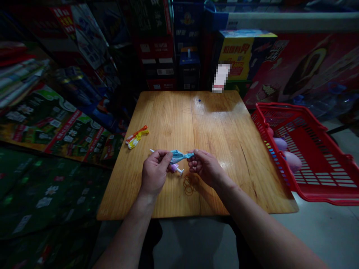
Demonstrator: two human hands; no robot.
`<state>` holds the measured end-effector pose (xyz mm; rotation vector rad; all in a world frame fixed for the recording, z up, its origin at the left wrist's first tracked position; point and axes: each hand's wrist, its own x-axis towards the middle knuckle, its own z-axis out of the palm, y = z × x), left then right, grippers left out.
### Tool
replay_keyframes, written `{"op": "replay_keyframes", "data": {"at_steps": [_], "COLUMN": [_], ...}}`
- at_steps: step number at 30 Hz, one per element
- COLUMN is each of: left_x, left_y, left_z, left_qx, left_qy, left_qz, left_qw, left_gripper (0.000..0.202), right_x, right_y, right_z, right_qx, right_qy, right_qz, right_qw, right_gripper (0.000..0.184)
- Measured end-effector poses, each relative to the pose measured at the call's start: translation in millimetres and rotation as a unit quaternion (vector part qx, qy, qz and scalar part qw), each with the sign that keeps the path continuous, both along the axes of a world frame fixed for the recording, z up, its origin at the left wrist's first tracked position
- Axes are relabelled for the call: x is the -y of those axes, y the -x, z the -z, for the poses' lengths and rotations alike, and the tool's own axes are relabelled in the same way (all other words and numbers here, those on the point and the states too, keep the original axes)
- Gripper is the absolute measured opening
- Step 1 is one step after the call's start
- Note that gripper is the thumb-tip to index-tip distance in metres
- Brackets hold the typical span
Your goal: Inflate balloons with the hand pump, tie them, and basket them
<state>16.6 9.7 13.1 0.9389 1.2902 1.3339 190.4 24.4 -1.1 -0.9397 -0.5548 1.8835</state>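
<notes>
Both hands hold a limp light-blue balloon point(179, 155) just above a wooden table point(224, 127). My left hand point(155, 172) pinches its left end, and a thin white stick point(152, 151) pokes out past the fingers. My right hand point(203, 167) pinches the balloon's right end, stretching it sideways. Below the balloon, between the hands, a small white and pink plastic piece point(177, 169) shows. Several thin rubber bands point(191, 184) lie on the wood under my right hand. An orange and yellow balloon bundle point(136, 136) rests near the table's left edge.
A red plastic basket point(314, 149) stands off the table's right edge, with pale purple inflated balloons point(286, 153) inside. Stacked cartons and printed boxes point(241, 56) crowd the back and left. A small dark dot point(199, 100) marks the far tabletop.
</notes>
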Motion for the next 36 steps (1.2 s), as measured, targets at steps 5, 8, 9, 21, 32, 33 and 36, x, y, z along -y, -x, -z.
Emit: {"op": "replay_keyframes", "data": {"at_steps": [5,8,9,21,32,33,36], "left_x": [-3,-3,-2,14,-16,-18,-22], "left_y": [8,9,8,-16,37,40,47], "left_z": [1.9,1.0,0.1,4.4,5.7,7.2,11.1], "left_qx": [-0.043,-0.048,-0.064,0.238,0.298,0.301,0.301], "left_qy": [-0.002,-0.001,-0.007,0.143,0.092,0.098,0.089], "left_qz": [-0.016,-0.048,-0.071,0.086,-0.115,-0.12,-0.121], "left_qw": [0.999,0.998,0.995,0.957,0.943,0.941,0.942], "left_gripper": [0.022,0.026,0.028,0.025,0.011,0.009,0.011], "right_x": [-3,-3,-3,13,19,20,21], "right_y": [-3,-1,0,22,44,48,58], "right_z": [1.8,3.8,4.1,-11.5,6.4,7.7,10.3], "right_qx": [0.139,0.23,0.239,0.317,0.604,0.62,0.652], "right_qy": [-0.052,-0.081,-0.077,-0.296,-0.393,-0.391,-0.363], "right_qz": [0.039,0.038,0.037,0.005,-0.08,-0.09,-0.08], "right_qw": [0.988,0.969,0.967,0.901,0.689,0.674,0.661], "right_gripper": [0.018,0.017,0.018,0.009,0.027,0.024,0.011]}}
